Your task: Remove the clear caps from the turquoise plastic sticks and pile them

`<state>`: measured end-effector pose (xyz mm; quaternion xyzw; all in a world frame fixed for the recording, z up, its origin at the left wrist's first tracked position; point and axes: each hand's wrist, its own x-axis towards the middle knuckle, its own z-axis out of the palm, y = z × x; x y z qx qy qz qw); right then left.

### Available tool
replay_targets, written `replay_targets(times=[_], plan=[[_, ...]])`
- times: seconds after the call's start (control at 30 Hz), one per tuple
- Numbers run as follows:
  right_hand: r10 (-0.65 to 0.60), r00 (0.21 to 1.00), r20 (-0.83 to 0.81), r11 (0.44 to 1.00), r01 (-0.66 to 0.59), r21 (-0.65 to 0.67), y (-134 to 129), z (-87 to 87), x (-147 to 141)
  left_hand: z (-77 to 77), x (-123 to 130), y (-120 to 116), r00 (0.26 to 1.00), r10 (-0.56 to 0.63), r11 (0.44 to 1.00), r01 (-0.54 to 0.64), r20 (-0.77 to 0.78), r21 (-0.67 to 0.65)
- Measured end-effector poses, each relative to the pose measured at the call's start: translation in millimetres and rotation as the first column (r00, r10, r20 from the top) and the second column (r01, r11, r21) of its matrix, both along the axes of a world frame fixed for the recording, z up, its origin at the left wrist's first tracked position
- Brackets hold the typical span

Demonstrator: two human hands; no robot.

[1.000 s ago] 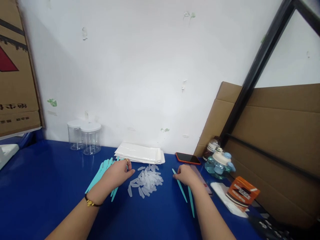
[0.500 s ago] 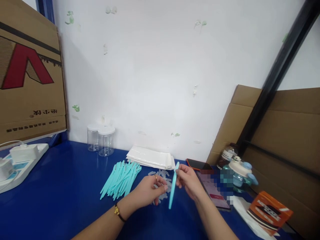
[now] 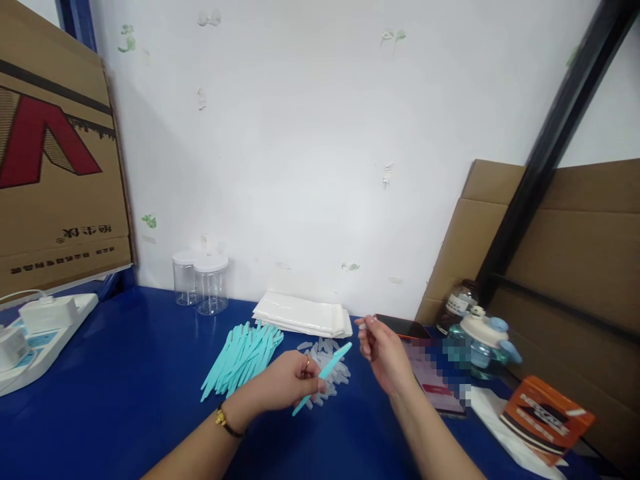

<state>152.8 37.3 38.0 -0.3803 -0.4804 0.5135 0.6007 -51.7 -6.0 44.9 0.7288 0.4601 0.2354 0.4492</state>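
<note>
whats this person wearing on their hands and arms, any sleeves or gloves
No gloves or sleeves show; both forearms are bare. The left hand has a gold-coloured ring, and that wrist a dark bracelet with a gold-coloured ornament. No jewellery shows on the right hand.

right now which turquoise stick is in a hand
The lone stick pinched in the left hand, slanting over the translucent pieces; the other turquoise sticks in view lie heaped on the table.

The blue tabletop (image 3: 135, 413) carries a pile of turquoise plastic sticks (image 3: 243, 360), loose translucent caps (image 3: 340, 375), stacked white plastic bags (image 3: 300, 315), two lidded clear jars (image 3: 213, 287), a power strip (image 3: 65, 343), a smartphone (image 3: 410, 327) and a teal water bottle (image 3: 483, 347)
</note>
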Motion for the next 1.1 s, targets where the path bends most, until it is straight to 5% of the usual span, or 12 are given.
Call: replay_targets(times=[0.1,0.23,0.43,0.53,0.67,1.0,1.07,1.1], plan=[[0.085,0.929,0.359,0.995,-0.059,-0.082,5,-9.0,4,7.1,-18,8,0.982,0.154,0.984,-0.142,-0.109,0.107],[0.051,0.565,0.823,0.995,-0.098,0.006,5,-21.9,-12,6.4,-50,24,0.847,0.438,0.878,-0.331,-0.303,0.345],[-0.232,0.128,0.964,0.956,0.215,0.202,14,-8.1,29,-6.7,-75,39,0.701,0.501,0.865,-0.381,-0.507,0.328],[-0.112,-0.028,0.993,0.919,0.378,0.114,22,-7.5,68,-6.1,-75,38,0.686,0.510,0.859,-0.380,-0.520,0.342],[0.023,-0.053,0.998,0.912,0.410,0.000,32,-19.2,90,-3.3,-73,36,0.693,0.515,0.856,-0.389,-0.504,0.340],[-0.040,-0.016,0.999,0.896,0.442,0.043,33,-13.0,85,3.4,-63,32,0.793,0.490,0.855,-0.355,-0.363,0.378],[-0.144,0.117,0.983,0.911,0.403,0.086,29,-4.1,86,6.3,-52,25,0.858,0.441,0.870,-0.336,-0.265,0.360],[-0.206,0.260,0.943,0.922,0.374,0.099,27,0.4,85,6.8,-44,21,0.896,0.395,0.890,-0.318,-0.202,0.326]])
